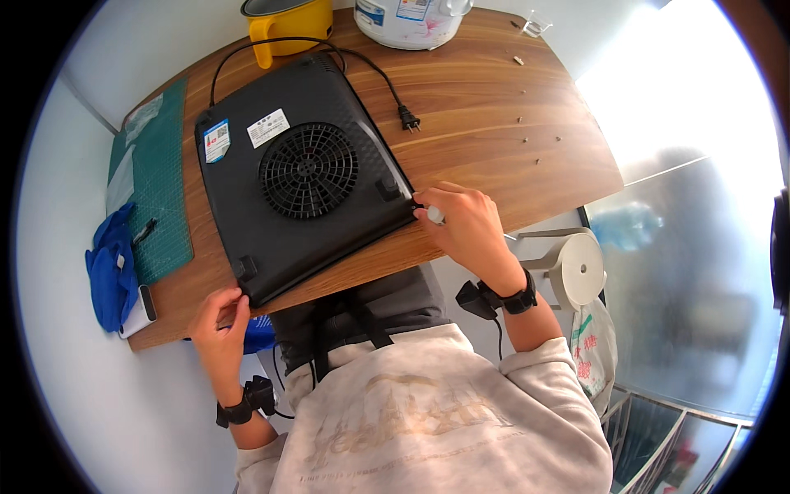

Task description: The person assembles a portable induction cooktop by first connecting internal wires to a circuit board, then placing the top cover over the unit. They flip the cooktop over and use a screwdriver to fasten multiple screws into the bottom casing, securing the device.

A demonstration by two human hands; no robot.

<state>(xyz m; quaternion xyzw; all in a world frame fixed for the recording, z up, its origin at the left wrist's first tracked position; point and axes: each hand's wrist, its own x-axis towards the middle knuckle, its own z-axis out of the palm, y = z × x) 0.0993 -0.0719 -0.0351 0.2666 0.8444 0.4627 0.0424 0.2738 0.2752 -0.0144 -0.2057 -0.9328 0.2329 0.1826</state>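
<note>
A black induction cooker (pixel 239 189) lies upside down on the wooden table, showing its round fan grille (pixel 309 170), rubber feet and two labels. My left hand (pixel 219 328) is closed at the near left corner, thumb and fingertips against the edge. At the near right corner, my right hand (pixel 463 224) has its fingertips pinched on the cooker's edge. Tucked in that hand is what looks like a screwdriver (pixel 435 216), its whitish end showing between the fingers and a thin metal shaft beyond the palm. The cooker's power cord loops behind it to a black plug (pixel 409 119).
Several small screws (pixel 526 140) lie scattered on the table's right side, with a clear cup (pixel 537 24) at the far right. Behind stand a yellow pot (pixel 300 29) and a white appliance (pixel 407 26). At left are a green cutting mat (pixel 160 193) and blue cloth (pixel 111 267).
</note>
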